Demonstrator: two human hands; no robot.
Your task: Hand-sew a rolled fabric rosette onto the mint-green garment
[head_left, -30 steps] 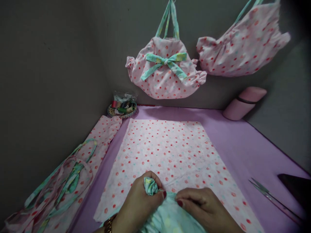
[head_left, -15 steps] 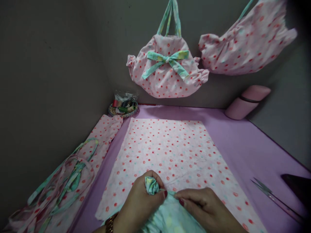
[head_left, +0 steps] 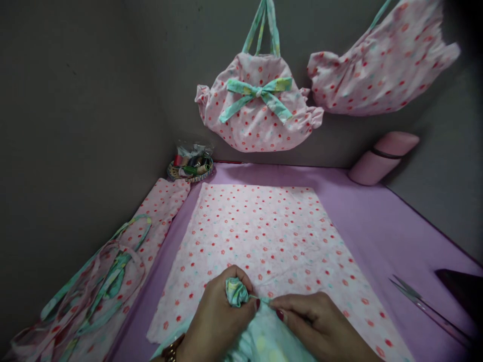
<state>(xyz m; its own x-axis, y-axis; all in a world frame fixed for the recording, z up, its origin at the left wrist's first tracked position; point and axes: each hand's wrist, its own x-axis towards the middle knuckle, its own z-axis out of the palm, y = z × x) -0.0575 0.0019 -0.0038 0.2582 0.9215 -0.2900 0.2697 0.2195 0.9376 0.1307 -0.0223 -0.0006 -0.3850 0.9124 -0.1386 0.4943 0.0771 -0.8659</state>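
Observation:
My left hand (head_left: 222, 311) is closed around gathered mint-green fabric (head_left: 269, 337); a bunched roll of it pokes out above the fist. To its right, my right hand (head_left: 320, 322) pinches the edge of the same fabric between thumb and forefinger. A short thin strand, perhaps thread, runs between the two hands; whether a needle is there I cannot tell. Beneath both hands lies a flat sheet of pink dotted fabric (head_left: 260, 226), with the mint fabric bunched over its near edge.
Scissors (head_left: 426, 306) and a dark object (head_left: 460, 291) lie at right on the purple tablecloth (head_left: 362, 221). A pink bottle (head_left: 383, 158) and a basket of thread (head_left: 190, 168) stand at the back. Fabric straps (head_left: 109, 276) lie left. A bow-trimmed bag (head_left: 260, 115) hangs above.
Both hands keep their hold, almost in place. The bunched roll in my left fist has turned slightly and shows more, and the strand between the hands is more visible.

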